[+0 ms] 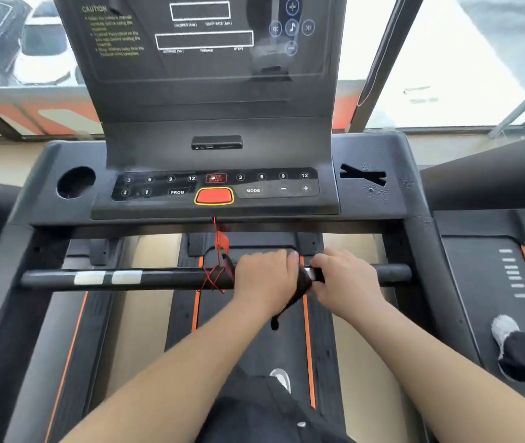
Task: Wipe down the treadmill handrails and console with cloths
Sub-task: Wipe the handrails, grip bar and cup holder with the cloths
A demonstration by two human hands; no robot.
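A black front handrail bar [159,279] runs across the treadmill, with two silver sensor patches on its left part. My left hand [266,279] wraps over the bar near its middle, closed on a dark cloth [298,292] whose end hangs below the bar. Just to the right, my right hand [344,278] grips the bar and the same cloth's other end. Above sits the dark console [216,187] with number buttons, a red stop button [214,196] and a blank display panel [203,39].
A red safety cord [219,247] hangs from the console and is wound round the bar left of my left hand. Thick side handrails [484,183] reach out on both sides. A cup holder [76,186] sits at left. A socked foot [520,350] rests at right.
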